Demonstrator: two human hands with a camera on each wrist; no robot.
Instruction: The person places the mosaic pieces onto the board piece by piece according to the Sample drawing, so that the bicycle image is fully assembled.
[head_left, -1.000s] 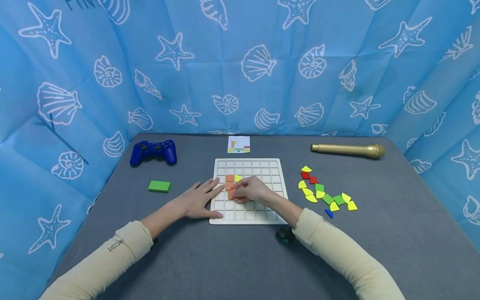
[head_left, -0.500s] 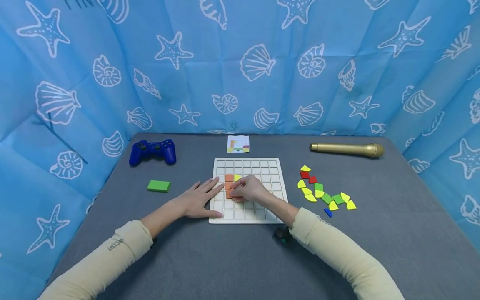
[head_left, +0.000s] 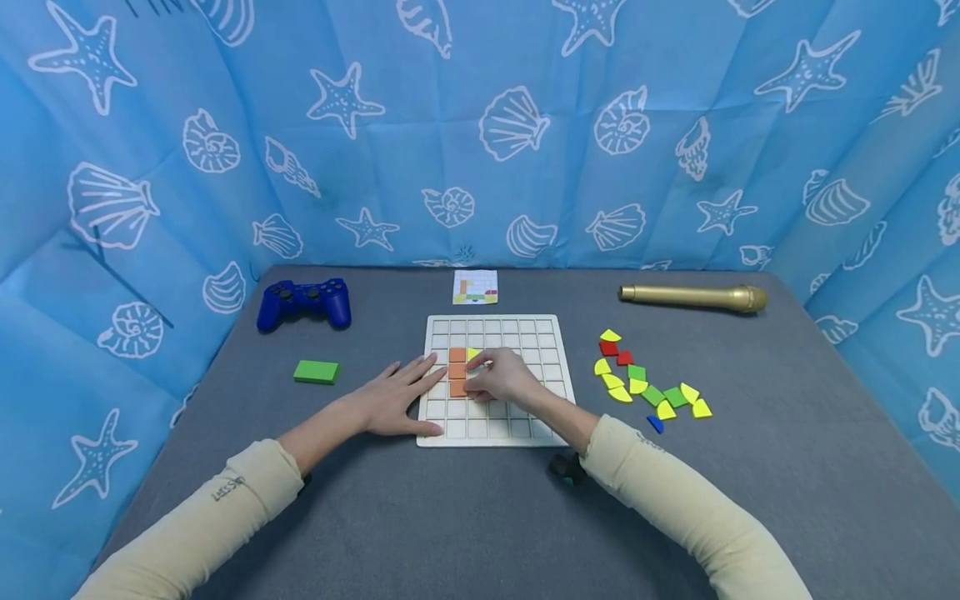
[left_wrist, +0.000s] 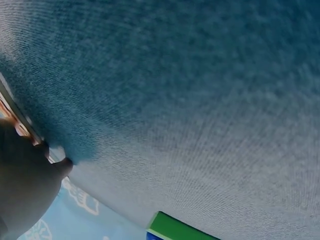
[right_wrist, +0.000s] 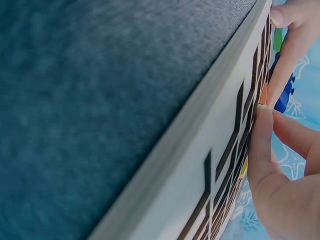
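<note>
My left hand (head_left: 393, 400) lies spread with its fingers on the left edge of a white grid board (head_left: 517, 429). Three orange square tiles sit in a column on it: a top tile (head_left: 457, 355), a middle tile (head_left: 457, 371) and a lowest tile (head_left: 457, 389). A yellow piece (head_left: 472, 353), partly hidden, sits right of the top one. My right hand (head_left: 504, 377) is over the board, thumb at the lowest tile's right edge and index finger a little above, near the middle tile. The right wrist view shows thumb and index (right_wrist: 267, 112) beside an orange tile (right_wrist: 263, 93).
Right of the board lie several yellow quarter-round pieces (head_left: 620, 394), red squares (head_left: 609, 348), green squares (head_left: 676, 397) and a blue piece (head_left: 656, 424). A pattern card (head_left: 475, 287), a gold microphone (head_left: 690, 297), a blue game controller (head_left: 303, 302) and a green block (head_left: 316, 372) surround it.
My right thumb and index finger have moved slightly apart and to the right, showing more of the lowest orange tile. The left hand stays on the board's edge.
</note>
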